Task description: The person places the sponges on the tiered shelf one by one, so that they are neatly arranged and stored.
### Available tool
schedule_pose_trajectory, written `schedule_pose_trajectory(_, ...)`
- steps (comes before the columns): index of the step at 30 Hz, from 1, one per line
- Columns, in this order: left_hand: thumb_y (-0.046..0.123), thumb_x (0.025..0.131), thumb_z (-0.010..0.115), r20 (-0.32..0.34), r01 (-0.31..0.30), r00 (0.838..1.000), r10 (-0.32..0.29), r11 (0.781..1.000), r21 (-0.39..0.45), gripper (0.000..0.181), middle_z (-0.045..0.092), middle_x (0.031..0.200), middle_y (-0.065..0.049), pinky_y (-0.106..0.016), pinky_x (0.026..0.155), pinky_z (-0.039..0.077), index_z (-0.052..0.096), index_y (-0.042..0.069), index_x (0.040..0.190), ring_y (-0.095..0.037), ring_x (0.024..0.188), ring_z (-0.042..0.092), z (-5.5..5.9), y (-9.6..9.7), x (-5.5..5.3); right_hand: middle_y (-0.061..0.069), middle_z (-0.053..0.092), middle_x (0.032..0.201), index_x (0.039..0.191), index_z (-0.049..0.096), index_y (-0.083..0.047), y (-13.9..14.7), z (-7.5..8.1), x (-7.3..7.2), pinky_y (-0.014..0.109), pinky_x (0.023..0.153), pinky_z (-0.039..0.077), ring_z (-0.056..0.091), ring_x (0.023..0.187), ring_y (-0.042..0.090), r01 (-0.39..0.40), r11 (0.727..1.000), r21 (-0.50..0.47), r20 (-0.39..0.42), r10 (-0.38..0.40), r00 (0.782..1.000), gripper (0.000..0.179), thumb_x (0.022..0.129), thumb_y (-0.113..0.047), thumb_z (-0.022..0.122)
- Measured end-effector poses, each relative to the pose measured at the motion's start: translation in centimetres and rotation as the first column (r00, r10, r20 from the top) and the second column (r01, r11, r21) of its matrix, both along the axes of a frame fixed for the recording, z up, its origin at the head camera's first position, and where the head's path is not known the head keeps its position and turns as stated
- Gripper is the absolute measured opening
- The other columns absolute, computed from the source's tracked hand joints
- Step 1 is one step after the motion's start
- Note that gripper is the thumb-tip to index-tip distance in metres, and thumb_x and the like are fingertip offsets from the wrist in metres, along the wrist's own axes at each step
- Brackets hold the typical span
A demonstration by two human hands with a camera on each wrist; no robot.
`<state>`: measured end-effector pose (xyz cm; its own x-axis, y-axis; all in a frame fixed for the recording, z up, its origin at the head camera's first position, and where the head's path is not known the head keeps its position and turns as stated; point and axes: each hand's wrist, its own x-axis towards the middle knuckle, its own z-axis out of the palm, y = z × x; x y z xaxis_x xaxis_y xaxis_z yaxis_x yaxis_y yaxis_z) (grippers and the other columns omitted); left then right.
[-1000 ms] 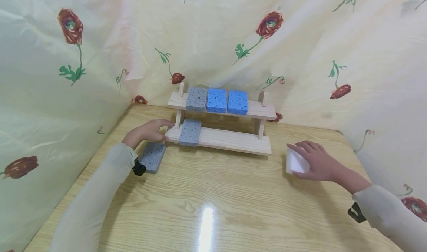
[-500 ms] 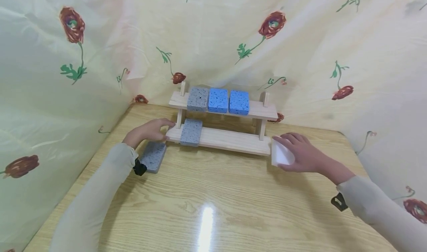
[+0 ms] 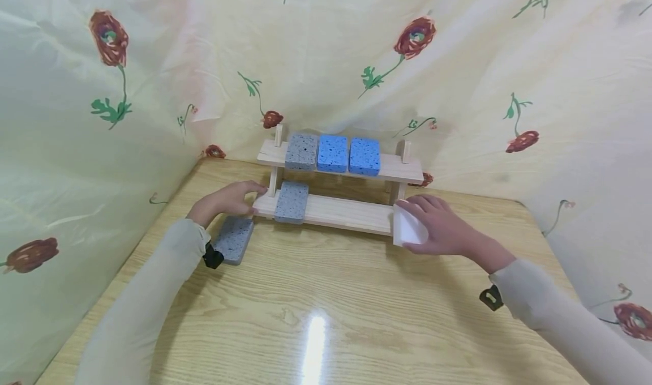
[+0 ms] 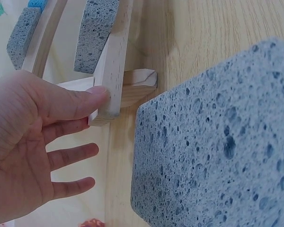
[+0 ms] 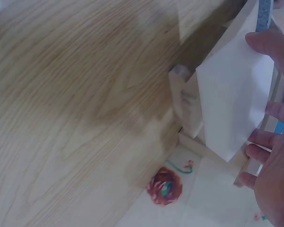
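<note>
At the left end of the two-tier wooden shelf (image 3: 351,215), my left hand (image 3: 226,199) pinches the lower board, thumb on top, other fingers spread in the left wrist view. My right hand (image 3: 442,226) grips a smooth white block (image 3: 409,227) that overlaps the lower board's right end. Thumb and fingers lie on opposite edges of it in the right wrist view. A grey speckled sponge (image 3: 291,204) sits on the lower board near its left end. The upper board bears another grey sponge (image 3: 301,152) and two blue sponges (image 3: 333,153), side by side.
One more grey sponge (image 3: 234,240) lies on the wood-grain table (image 3: 265,317), just below the left hand and close to its wrist. Flower-patterned sheeting (image 3: 326,62) hangs behind the shelf and along both sides.
My right hand has carried the white block leftward across the table, from right of the shelf to the lower board's right end. The left hand stays at the shelf's left end.
</note>
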<state>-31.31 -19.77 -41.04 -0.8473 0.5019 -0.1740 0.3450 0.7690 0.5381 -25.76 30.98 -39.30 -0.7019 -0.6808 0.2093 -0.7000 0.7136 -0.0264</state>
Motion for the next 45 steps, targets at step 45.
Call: schedule_pose_trajectory(45,0.003,0.089,0.066,-0.008,0.010,1.000,-0.010,1.000,-0.002,0.063,0.037,0.160,-0.027,-0.062,0.118,0.035,0.049,-0.002,0.149,-0.047,0.149,0.032,0.0,0.0,0.0,0.015,0.047,0.151,0.159,0.036,-0.016,-9.4,1.0,-2.4,0.065,0.112,0.037,0.040,0.140,0.037,-0.076,0.997,-0.031,0.062,0.078,0.995,0.094,0.084,-0.059,0.072)
